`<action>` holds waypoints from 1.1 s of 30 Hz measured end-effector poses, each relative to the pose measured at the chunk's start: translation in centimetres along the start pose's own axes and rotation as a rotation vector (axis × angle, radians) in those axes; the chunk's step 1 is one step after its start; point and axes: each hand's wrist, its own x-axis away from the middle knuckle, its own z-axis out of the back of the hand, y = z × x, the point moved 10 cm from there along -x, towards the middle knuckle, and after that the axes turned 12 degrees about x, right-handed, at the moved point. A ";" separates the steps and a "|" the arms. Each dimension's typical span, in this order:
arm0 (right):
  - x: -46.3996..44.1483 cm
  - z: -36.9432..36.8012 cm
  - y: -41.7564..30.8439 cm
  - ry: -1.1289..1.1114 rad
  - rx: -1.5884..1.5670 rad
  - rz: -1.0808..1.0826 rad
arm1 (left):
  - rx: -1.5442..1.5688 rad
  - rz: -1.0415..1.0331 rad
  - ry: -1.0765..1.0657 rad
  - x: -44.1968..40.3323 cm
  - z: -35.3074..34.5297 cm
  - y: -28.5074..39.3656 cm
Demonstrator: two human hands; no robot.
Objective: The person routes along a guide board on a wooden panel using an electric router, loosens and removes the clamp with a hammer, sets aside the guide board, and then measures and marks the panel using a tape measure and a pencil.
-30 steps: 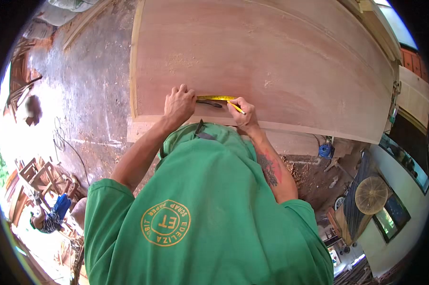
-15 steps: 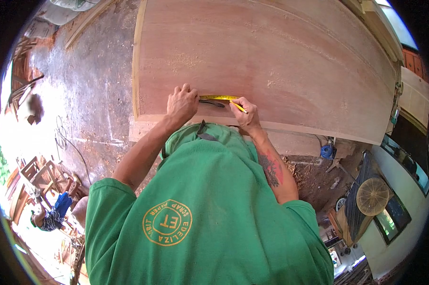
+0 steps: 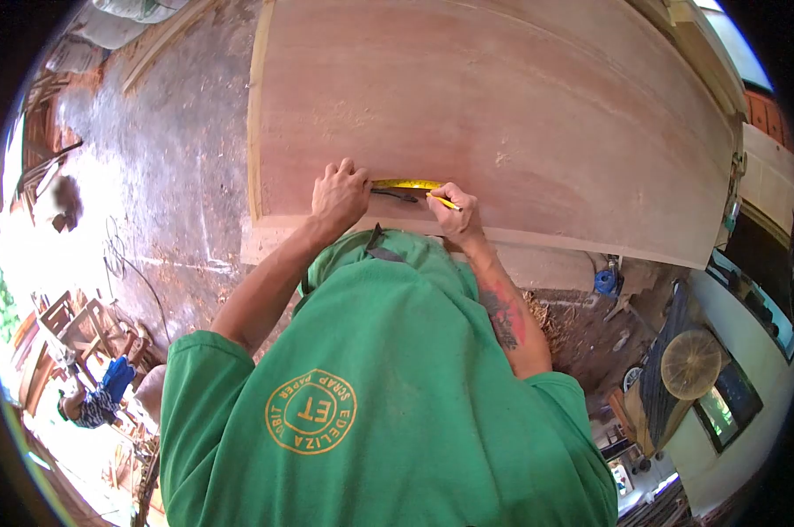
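A yellow tape measure [image 3: 406, 184] stretches sideways across the near part of a reddish-brown plywood panel [image 3: 502, 105]. My left hand [image 3: 340, 197] is closed over the tape's left end, and the hand hides whatever lies beneath it. At the other end, my right hand [image 3: 457, 216] pinches a yellow pencil [image 3: 447, 203], its tip by the blade's near edge. Just below the blade lies a dark, narrow object [image 3: 395, 195], partly hidden by my left hand; its kind is unclear.
A blue round object [image 3: 605, 281] sits past the panel's near edge, on the right. A cable [image 3: 137, 277] lies on the concrete floor at left. Another person [image 3: 94, 404] is far off at lower left, among wooden pieces. A round fan-like grille [image 3: 691, 364] stands at right.
The pencil lies a little flatter in my right hand. The tape and both hands have shifted very slightly in view.
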 end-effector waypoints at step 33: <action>0.9 4.0 -0.8 0.277 0.107 0.124 | -0.004 -0.407 -0.008 -1.8 -4.7 6.3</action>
